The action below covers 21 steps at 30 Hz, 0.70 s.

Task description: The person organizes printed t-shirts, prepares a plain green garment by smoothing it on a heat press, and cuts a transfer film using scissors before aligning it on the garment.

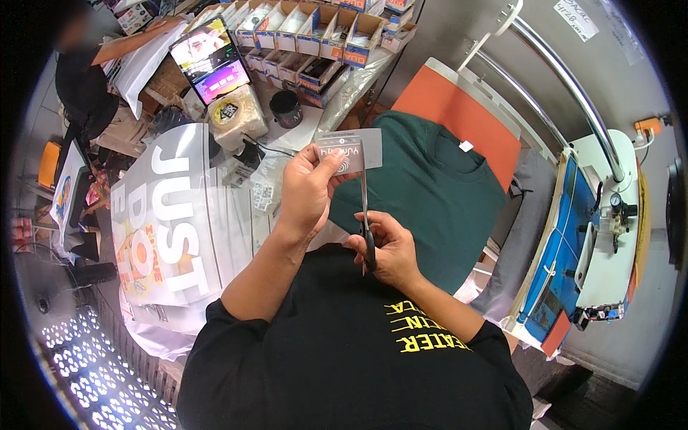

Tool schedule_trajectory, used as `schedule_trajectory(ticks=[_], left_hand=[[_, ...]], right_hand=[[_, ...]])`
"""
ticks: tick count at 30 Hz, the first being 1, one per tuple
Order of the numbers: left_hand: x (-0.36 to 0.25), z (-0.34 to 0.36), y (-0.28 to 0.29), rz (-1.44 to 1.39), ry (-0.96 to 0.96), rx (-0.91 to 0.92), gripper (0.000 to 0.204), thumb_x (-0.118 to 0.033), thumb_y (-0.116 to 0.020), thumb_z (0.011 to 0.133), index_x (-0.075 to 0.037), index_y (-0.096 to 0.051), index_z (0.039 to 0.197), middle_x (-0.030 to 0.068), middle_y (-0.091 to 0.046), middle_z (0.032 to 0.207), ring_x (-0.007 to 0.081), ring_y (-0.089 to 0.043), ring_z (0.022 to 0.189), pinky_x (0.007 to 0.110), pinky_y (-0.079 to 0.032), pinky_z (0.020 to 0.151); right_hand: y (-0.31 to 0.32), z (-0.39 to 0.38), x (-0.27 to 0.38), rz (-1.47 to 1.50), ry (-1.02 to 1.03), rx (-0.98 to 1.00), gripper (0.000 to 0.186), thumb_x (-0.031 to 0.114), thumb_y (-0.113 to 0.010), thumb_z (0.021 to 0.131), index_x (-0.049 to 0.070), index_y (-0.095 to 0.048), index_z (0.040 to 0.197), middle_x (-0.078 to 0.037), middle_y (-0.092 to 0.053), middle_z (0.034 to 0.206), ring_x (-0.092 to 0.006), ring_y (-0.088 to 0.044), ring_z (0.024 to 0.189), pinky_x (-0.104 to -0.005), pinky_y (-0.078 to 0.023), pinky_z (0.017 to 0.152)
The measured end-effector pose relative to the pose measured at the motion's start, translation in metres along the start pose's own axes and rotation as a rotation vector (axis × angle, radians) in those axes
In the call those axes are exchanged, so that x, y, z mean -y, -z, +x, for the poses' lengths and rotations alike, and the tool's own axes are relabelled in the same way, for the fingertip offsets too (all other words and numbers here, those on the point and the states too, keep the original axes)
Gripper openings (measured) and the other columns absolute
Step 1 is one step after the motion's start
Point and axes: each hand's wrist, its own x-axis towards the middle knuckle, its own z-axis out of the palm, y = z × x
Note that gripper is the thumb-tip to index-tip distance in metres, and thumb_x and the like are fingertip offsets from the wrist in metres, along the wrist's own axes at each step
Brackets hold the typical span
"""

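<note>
Pinched between the thumb and fingers of my left hand is a small translucent film piece with a pale printed design. My right hand grips scissors by their dark handles, and their blades point away from me, up across the film. Seen nearly edge-on, the blades do not show how far apart they are. Beyond and to the right of both hands lies a dark green T-shirt, spread flat with its collar at the far right. The shirt rests over an orange board.
Large printed transparent sheets lie to my left. A dark mug, a lit screen and cardboard bins stand beyond. At right is a white machine with metal rails. A person works at the far left.
</note>
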Motion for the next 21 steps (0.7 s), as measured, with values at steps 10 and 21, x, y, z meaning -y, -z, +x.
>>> schedule_trajectory(ticks=[10, 21], left_hand=[[0.003, -0.005, 0.027, -0.040, 0.040, -0.051, 0.015, -0.010, -0.059, 0.096, -0.004, -0.060, 0.110, 0.0082, -0.067, 0.107, 0.0190, -0.066, 0.092, 0.038, -0.054, 0.085], [0.196, -0.105, 0.240, -0.378, 0.647, -0.833, 0.021, -0.018, -0.059, 0.097, -0.003, -0.050, 0.110, 0.0107, -0.062, 0.094, 0.0213, -0.066, 0.076, 0.033, -0.054, 0.065]], right_hand=[[-0.008, 0.022, -0.001, 0.046, -0.069, 0.085, 0.046, 0.020, -0.078, 0.086, 0.001, -0.056, 0.122, -0.002, -0.062, 0.074, -0.0081, -0.061, 0.065, -0.0227, -0.049, 0.056], [0.062, 0.009, -0.052, -0.286, -0.239, -0.187, 0.042, 0.022, -0.079, 0.086, 0.002, -0.061, 0.118, 0.000, -0.058, 0.067, -0.0073, -0.058, 0.053, -0.0218, -0.040, 0.044]])
